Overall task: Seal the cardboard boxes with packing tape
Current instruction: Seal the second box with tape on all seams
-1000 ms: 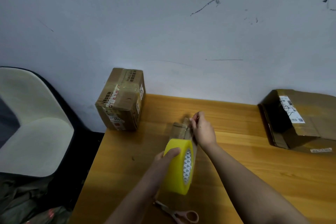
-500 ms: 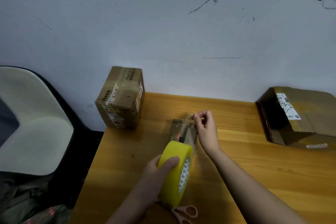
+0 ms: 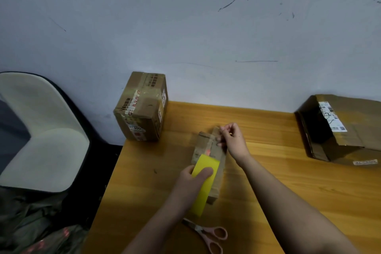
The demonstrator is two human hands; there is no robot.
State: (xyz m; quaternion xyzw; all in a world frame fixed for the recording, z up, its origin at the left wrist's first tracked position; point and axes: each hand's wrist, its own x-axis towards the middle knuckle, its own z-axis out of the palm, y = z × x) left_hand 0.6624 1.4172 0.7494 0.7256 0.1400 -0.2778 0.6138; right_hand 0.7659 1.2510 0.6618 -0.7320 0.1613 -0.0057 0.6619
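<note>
Our right hand (image 3: pixel 233 140) pinches the tape end over the small cardboard box (image 3: pixel 210 156) at frame centre — our left hand (image 3: pixel 193 179) grips the yellow tape roll (image 3: pixel 203 183). Mid-taping; next, likely press down, then reach the scissors (image 3: pixel 208 233).

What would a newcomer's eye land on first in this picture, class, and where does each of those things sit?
Brightest is the yellow tape roll, gripped by the left hand over a small cardboard box at the middle of the wooden table. The right hand pinches at that box's far end. Pink-handled scissors lie near the front edge.
</note>
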